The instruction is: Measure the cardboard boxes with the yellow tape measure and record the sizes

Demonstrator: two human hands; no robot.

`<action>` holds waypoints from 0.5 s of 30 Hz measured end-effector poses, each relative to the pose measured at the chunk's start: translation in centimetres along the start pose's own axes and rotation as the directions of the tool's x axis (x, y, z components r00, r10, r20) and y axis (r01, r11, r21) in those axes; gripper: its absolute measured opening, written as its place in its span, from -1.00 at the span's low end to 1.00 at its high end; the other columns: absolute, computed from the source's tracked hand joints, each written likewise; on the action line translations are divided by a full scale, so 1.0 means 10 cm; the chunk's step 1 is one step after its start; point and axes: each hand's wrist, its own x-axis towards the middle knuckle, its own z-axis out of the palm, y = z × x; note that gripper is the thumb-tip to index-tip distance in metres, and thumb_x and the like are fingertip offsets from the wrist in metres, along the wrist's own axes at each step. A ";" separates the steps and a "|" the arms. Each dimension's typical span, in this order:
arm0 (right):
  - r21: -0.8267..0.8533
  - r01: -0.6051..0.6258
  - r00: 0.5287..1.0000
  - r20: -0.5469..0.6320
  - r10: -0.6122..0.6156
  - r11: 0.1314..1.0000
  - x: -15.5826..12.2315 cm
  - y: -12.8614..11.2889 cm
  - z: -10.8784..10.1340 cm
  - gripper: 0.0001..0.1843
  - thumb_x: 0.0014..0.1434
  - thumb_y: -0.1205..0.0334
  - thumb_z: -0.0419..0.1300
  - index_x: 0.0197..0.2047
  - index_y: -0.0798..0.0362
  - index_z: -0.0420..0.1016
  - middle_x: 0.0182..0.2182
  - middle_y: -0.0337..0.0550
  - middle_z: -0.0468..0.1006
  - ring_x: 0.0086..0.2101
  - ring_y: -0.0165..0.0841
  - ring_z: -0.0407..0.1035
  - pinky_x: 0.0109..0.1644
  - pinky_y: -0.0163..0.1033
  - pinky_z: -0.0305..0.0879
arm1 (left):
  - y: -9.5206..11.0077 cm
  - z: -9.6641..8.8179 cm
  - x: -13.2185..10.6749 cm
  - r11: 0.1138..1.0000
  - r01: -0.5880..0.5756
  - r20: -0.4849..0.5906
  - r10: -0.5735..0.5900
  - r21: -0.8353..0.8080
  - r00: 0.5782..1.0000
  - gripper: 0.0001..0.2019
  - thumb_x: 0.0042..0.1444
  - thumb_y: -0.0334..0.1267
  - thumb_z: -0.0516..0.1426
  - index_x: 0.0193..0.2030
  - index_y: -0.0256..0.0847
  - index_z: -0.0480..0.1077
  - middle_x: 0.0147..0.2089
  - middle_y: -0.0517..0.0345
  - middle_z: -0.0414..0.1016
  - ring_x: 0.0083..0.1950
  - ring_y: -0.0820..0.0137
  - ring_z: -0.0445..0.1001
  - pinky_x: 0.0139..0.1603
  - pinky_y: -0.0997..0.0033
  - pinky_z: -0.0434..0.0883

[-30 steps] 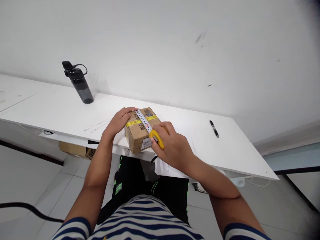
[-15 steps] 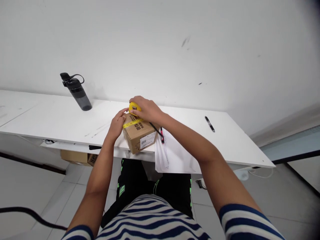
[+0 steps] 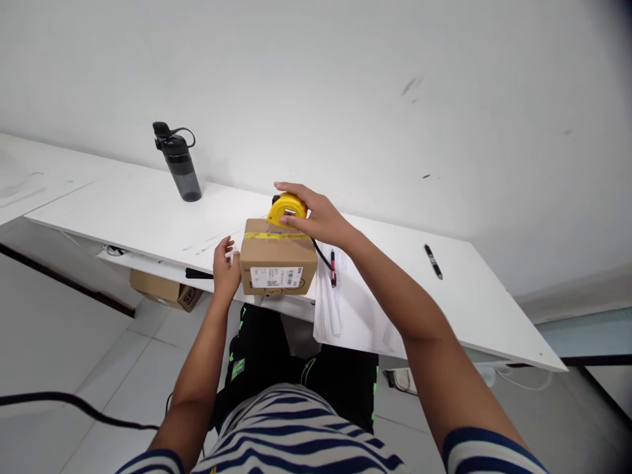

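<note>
A small cardboard box (image 3: 278,257) with yellow tape and a white label stands near the front edge of the white table (image 3: 123,217). My right hand (image 3: 316,214) reaches over the box's far top edge and grips a yellow tape measure (image 3: 285,207). No blade shows drawn out of it. My left hand (image 3: 225,266) rests against the box's left side with its fingers spread apart.
A dark water bottle (image 3: 178,163) stands at the back left by the wall. White papers (image 3: 345,309) with a red pen (image 3: 333,266) lie right of the box. A black marker (image 3: 433,261) lies further right. Another cardboard box (image 3: 165,291) sits under the table.
The tape that lay stretched across the box top is gone and my right hand carried the tape measure to the far edge. My left hand slid down to the box's left side. The box turned.
</note>
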 end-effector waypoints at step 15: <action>-0.084 0.073 0.956 0.290 -0.046 0.994 0.23 -0.24 0.41 -0.54 0.32 0.13 0.09 0.27 -0.08 0.35 0.36 -0.02 0.24 0.13 -0.19 0.37 0.17 -0.01 0.34 | 0.69 0.08 -0.19 0.960 0.068 0.254 0.003 -0.272 0.967 -0.25 0.27 -0.02 0.09 0.51 0.08 -0.18 0.47 0.01 0.19 0.42 0.14 0.28 0.34 0.09 0.36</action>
